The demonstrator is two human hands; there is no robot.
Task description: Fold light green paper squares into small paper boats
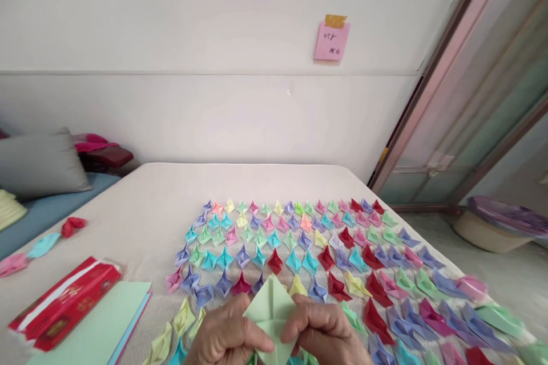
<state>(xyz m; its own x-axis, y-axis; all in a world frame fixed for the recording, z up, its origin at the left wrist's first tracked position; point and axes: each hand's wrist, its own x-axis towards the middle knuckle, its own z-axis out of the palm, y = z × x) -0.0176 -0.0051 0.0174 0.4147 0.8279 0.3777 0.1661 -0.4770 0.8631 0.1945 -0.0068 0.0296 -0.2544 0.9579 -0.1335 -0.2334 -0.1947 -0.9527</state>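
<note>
Both my hands hold one pale green folded paper at the bottom middle of the view. My left hand pinches its left side and my right hand pinches its right side. The paper is partly folded, with a pointed top and creases meeting at its middle. Just beyond my hands, several rows of small folded paper boats in red, blue, purple, pink, green and yellow lie spread over the white table.
A stack of flat coloured paper sheets lies at the lower left, beside a red packet. A few loose paper pieces lie further left. A grey cushion sits far left. A pink note is taped on the wall. A basin stands on the floor at right.
</note>
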